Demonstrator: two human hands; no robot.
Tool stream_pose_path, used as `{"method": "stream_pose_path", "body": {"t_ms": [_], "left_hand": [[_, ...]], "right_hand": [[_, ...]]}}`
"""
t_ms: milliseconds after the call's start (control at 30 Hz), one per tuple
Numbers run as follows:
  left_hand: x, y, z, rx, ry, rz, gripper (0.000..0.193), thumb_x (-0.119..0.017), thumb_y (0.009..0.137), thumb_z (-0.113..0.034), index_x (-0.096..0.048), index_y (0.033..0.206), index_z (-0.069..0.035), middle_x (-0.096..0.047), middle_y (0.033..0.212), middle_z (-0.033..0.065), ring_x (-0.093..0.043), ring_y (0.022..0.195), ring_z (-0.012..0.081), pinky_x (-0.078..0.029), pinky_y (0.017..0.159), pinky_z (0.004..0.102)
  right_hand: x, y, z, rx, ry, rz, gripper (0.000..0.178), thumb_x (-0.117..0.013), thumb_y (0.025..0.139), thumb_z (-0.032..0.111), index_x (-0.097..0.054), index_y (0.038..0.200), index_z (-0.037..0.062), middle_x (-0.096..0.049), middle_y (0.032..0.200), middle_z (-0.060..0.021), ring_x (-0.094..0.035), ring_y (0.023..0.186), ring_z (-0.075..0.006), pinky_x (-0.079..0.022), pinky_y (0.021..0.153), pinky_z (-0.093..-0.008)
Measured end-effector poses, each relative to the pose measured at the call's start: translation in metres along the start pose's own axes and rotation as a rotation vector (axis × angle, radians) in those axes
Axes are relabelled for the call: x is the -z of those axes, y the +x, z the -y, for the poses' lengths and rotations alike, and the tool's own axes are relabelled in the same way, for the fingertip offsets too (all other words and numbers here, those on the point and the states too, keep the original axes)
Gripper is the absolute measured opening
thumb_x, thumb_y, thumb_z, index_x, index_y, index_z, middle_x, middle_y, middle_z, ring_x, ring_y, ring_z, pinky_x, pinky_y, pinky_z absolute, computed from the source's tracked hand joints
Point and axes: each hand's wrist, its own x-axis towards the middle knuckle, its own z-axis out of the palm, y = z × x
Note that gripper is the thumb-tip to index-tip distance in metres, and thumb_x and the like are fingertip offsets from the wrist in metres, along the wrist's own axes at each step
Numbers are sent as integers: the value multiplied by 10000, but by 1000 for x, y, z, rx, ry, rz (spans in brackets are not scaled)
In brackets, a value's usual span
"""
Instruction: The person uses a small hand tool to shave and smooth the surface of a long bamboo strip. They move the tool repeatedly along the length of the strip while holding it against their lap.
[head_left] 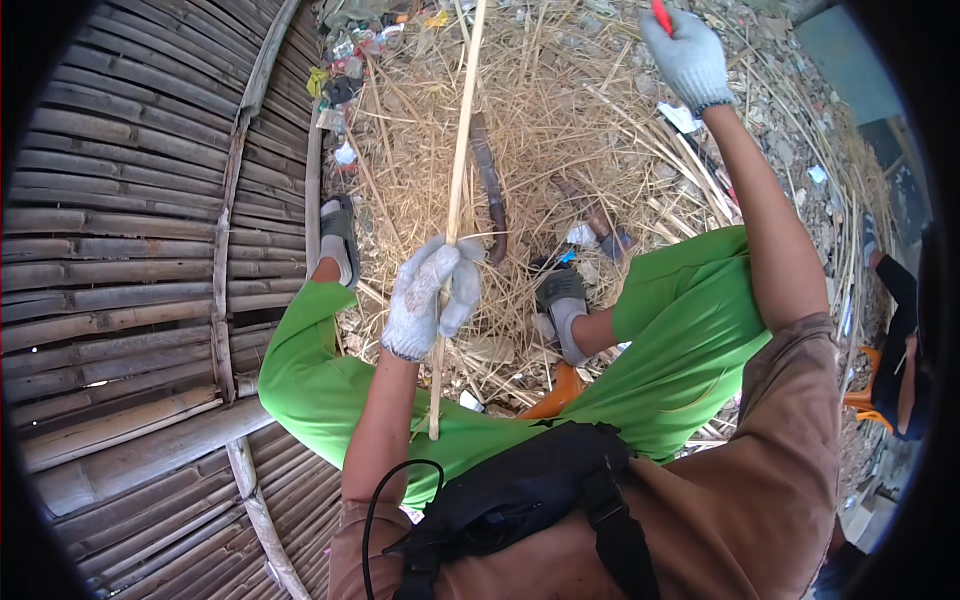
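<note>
Centrally, 1 pale stick (460,170) is clamped by the fingers of the left hand (425,300), long axis pointing ahead; well apart rightward, 1 red object (661,15) is gripped by the right hand (690,65).

bamboo-slat panel (130,250), left | straw litter (590,130), centre | orange seat (556,393), lower centre | dark-clothed person (903,290), right edge
</note>
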Motion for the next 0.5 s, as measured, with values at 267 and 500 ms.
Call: {"method": "stream_pose_path", "body": {"t_ms": [267,500], "left_hand": [[7,-1,2,95,-351,79,380,-563,1163,-308,-586,1315,39,-608,674,74,-450,370,160,-348,345,297],[12,-2,25,146,-587,164,397,-482,1191,-350,-603,1337,-2,-588,691,48,-439,379,129,-342,355,282]], "right_hand": [[13,-38,14,12,366,182,527,-717,1046,483,-740,1379,76,-756,1106,-41,-668,950,-140,-552,842,-326],[-49,-170,114,116,640,919,510,-713,1059,433,-718,1402,55,-736,1000,-35,-697,867,-136,-587,799,-328]]}}
